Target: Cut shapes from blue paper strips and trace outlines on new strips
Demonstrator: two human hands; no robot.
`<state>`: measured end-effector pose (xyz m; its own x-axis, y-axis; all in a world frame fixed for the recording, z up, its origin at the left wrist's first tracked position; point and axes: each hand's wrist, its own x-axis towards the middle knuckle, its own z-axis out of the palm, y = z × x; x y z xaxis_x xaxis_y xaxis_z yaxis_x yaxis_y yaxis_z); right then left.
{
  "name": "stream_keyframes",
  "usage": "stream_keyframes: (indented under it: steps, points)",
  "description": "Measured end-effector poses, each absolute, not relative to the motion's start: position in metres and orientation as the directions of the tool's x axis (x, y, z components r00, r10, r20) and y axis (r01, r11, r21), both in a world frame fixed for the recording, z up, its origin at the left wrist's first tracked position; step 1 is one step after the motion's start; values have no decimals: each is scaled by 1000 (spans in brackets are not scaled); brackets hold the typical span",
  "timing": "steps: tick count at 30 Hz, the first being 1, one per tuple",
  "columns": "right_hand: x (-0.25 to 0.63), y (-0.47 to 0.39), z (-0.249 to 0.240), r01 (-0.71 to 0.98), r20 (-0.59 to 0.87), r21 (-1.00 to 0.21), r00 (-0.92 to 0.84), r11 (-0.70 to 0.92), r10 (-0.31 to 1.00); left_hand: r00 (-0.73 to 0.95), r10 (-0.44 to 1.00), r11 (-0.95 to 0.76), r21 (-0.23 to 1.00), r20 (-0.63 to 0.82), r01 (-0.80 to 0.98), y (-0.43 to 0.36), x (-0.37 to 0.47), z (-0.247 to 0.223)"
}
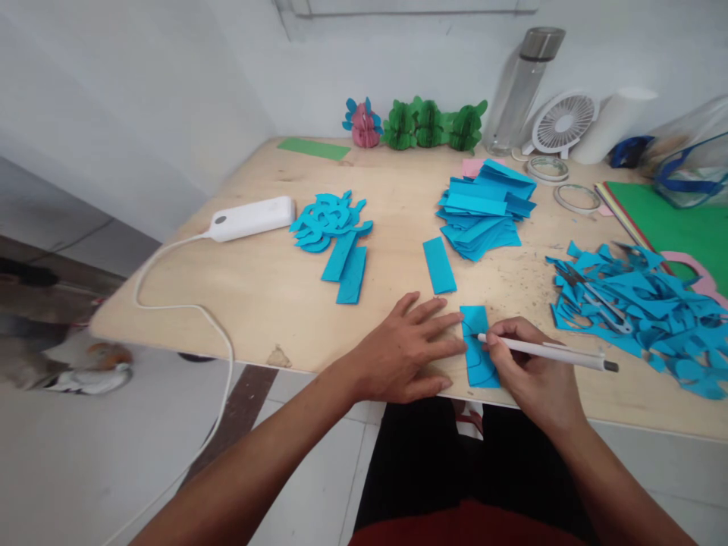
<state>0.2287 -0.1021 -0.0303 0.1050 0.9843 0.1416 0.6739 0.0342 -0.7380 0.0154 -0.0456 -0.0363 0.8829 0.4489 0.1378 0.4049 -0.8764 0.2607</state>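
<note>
My right hand (535, 371) is closed around a white pen (551, 350), its tip on a blue paper strip (482, 371) near the table's front edge. Dark curved lines are drawn on that strip. With fingers spread flat, my left hand (406, 353) rests on the table and its fingertips touch the strip's left edge. Another blue strip (440, 265) lies just beyond. Farther back is a loose stack of folded blue strips (483, 208). To the left sits a pile of cut curvy blue shapes (327, 220), with two marked strips (351, 277) beside it.
Blue scraps (642, 303) with scissors (603, 299) among them cover the right side. A white power bank (250, 218) with a cable lies left. Along the wall stand green paper figures (429, 125), a pink one (364, 125), a bottle (520, 98) and a small fan (564, 123).
</note>
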Motion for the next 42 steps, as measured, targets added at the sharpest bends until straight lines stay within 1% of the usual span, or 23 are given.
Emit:
stream_keyframes:
  steps: [7, 21, 37, 42]
  points:
    - [229, -102, -31, 689, 175, -723, 106, 55, 979, 885, 447, -876, 265, 130, 403, -45, 15, -36]
    - [229, -102, -33, 676, 167, -736, 133, 34, 977, 888, 444, -874, 274, 116, 402, -45, 15, -36]
    - [228, -101, -31, 688, 234, -717, 88, 110, 968, 889, 443, -875, 275, 119, 399, -45, 15, -38]
    - [229, -102, -31, 685, 215, -724, 107, 84, 971, 889, 442, -876, 271, 118, 400, -45, 15, -39]
